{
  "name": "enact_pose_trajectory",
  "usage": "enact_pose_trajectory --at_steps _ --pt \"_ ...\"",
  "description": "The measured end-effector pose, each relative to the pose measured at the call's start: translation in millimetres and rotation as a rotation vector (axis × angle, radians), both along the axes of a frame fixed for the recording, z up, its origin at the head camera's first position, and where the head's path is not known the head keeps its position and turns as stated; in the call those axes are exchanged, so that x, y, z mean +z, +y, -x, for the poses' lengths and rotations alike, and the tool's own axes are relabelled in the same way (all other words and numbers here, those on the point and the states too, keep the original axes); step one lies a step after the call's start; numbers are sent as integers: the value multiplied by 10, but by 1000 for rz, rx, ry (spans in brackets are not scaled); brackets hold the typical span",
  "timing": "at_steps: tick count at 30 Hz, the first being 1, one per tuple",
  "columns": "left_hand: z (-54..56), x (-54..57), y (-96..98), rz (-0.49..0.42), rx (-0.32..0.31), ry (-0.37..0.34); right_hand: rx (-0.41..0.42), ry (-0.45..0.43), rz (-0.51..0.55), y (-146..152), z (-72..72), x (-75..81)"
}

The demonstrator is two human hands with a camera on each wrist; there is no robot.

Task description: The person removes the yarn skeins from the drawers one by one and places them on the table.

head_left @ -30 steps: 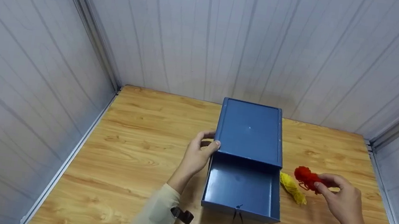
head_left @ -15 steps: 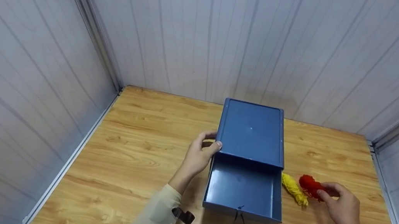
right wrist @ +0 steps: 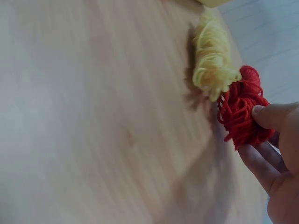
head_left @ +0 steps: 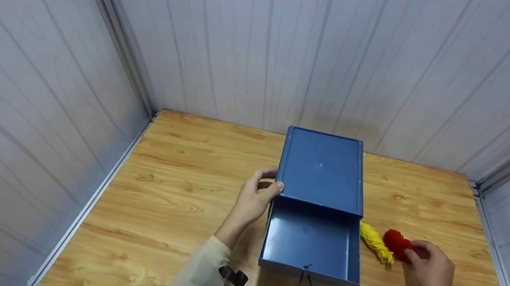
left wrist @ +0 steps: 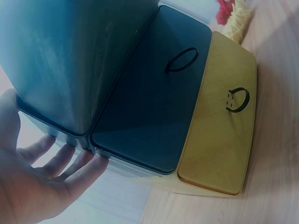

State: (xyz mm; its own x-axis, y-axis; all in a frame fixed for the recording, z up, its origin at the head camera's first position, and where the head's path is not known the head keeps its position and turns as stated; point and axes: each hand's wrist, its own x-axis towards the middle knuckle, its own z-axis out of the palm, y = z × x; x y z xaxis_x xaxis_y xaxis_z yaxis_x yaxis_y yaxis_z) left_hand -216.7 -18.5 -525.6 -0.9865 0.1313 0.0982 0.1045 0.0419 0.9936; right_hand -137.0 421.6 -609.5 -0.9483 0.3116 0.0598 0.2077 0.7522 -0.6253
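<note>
A red yarn bundle is pinched between the thumb and fingers of my right hand, low over the wooden surface. Its end lies against a yellow yarn bundle, and in the right wrist view the two overlap. My left hand rests on the left side of a drawer unit, thumb on the top edge and fingers along the side wall. The unit's blue top drawer is pulled out with nothing inside. Below it, the left wrist view shows a closed blue drawer and a closed yellow drawer.
Each drawer front has a black loop pull, such as the loop on the yellow one. The wooden tabletop is enclosed by pale panel walls behind and at both sides.
My right hand has lowered the red yarn toward the tabletop, down and slightly right, beside the yellow yarn. The left hand and the drawer unit have stayed nearly in place.
</note>
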Motion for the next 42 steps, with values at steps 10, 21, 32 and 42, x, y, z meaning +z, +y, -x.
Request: enact_pose_trajectory --at_steps 10,21,32,42 --pt "-6 -4 -3 1 2 7 -29 -55 82 13 2 -114" --pt "-22 6 -2 4 6 2 1 -37 80 10 -42 -40" --pt "-11 -8 -2 3 0 -2 -1 -9 45 -35 -127 149" --pt "-13 -2 -7 -12 9 3 37 43 65 -207 -223 349"
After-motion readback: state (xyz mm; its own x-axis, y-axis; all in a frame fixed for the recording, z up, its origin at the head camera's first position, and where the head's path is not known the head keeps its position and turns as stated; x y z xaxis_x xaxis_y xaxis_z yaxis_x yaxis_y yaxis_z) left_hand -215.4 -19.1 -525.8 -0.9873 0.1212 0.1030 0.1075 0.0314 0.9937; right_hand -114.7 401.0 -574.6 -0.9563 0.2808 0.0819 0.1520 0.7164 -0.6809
